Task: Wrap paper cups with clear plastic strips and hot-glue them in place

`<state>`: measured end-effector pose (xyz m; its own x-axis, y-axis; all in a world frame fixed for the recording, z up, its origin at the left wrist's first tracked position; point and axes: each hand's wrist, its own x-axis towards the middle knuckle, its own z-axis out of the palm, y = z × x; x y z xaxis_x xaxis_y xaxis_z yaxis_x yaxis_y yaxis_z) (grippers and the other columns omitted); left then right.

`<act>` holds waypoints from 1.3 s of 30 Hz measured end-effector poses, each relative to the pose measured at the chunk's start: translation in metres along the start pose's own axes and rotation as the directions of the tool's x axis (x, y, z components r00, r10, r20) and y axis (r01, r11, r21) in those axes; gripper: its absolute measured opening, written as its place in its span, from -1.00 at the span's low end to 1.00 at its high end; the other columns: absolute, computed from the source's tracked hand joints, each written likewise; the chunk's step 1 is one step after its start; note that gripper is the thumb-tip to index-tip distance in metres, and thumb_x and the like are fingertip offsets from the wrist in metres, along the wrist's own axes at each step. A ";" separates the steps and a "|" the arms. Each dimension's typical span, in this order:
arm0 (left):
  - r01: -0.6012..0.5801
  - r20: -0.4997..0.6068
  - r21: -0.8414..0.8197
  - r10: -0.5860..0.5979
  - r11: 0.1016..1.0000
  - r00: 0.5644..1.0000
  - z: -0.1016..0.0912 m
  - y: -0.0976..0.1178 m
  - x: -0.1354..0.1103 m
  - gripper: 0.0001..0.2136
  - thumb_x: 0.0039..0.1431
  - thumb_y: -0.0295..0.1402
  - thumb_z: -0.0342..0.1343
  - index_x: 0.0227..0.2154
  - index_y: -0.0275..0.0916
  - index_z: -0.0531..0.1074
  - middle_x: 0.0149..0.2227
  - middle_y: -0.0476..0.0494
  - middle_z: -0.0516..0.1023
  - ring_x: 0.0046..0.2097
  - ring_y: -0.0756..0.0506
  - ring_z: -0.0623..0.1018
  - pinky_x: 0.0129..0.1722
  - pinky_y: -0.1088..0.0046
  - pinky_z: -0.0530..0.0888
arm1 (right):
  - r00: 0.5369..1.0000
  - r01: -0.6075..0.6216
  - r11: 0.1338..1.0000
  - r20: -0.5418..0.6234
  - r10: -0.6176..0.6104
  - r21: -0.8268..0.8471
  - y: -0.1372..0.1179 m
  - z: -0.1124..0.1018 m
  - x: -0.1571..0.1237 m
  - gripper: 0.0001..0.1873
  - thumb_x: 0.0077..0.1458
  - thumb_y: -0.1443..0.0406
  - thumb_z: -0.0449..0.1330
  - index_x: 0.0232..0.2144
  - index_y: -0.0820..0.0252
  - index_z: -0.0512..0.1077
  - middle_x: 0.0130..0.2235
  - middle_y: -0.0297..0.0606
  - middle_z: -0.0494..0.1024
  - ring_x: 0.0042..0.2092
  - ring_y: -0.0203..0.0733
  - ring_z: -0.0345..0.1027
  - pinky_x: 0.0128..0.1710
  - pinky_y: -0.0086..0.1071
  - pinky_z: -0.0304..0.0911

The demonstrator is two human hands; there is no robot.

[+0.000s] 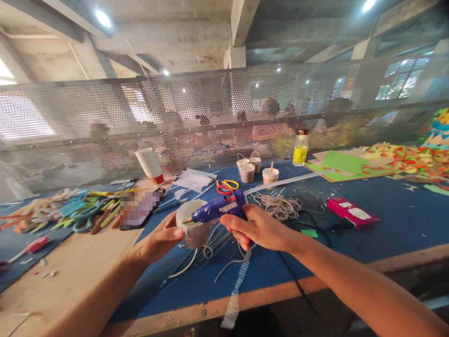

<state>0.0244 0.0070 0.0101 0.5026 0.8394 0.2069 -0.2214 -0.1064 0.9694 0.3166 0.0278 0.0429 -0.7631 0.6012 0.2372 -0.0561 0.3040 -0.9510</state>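
My left hand (163, 238) is closed around the left side of a small whitish cup (195, 234), held above the blue table mat. In my right hand (257, 227) is a blue hot glue gun (219, 207), fingers wrapped round its grip. Its metal nozzle points left and lies over the rim of the cup; I cannot tell whether it touches. A clear glue stick (291, 179) runs out of the gun's back toward the right. From below the cup a white cord (184, 267) curves down to the mat, near several thin wires.
Beyond the hands stand small bucket-like cups (246, 172), a paper cup stack (149, 164) and a yellow-labelled jar (300, 149). Tangled cord (278, 206) and a pink box (351, 213) lie right. Scissors (89, 216) and a phone (140, 208) lie left. A perforated screen (210, 112) stands behind.
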 end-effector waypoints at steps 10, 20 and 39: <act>0.021 -0.050 0.074 -0.017 0.997 0.999 0.003 0.004 0.002 -0.35 0.07 -0.17 0.29 0.22 -0.25 0.33 0.07 -0.30 0.57 0.10 -0.34 0.50 -0.04 0.28 0.44 | 0.989 0.022 0.978 -0.135 -0.051 -0.207 -0.015 -0.008 -0.003 -0.54 0.31 -0.04 0.09 -0.36 0.24 0.45 -0.65 -0.43 0.35 -0.56 -0.37 0.28 -0.48 -0.42 0.17; 0.033 -0.063 0.121 -0.025 0.992 0.998 0.009 0.006 0.005 -0.36 0.04 -0.18 0.31 0.20 -0.23 0.35 0.01 -0.27 0.58 0.02 -0.29 0.52 -0.14 0.36 0.44 | 0.995 0.017 0.968 -0.093 -0.041 -0.250 -0.015 -0.004 -0.005 -0.59 0.30 0.00 0.12 -0.30 0.24 0.44 -0.62 -0.44 0.35 -0.57 -0.38 0.27 -0.51 -0.43 0.17; 0.052 -0.043 0.143 -0.046 0.988 0.998 0.009 0.008 0.004 -0.38 0.01 -0.15 0.33 0.15 -0.23 0.40 -0.04 -0.24 0.60 -0.14 -0.20 0.54 -0.18 0.40 0.45 | 0.999 0.013 0.967 -0.045 -0.025 -0.254 -0.021 -0.002 -0.007 -0.63 0.25 0.01 0.18 -0.35 0.20 0.42 -0.58 -0.47 0.26 -0.57 -0.39 0.23 -0.58 -0.46 0.13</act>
<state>0.0320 0.0053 0.0200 0.4757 0.8656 0.1562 -0.0734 -0.1379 0.9877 0.3246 0.0191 0.0617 -0.7320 0.6256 0.2698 0.0990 0.4895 -0.8664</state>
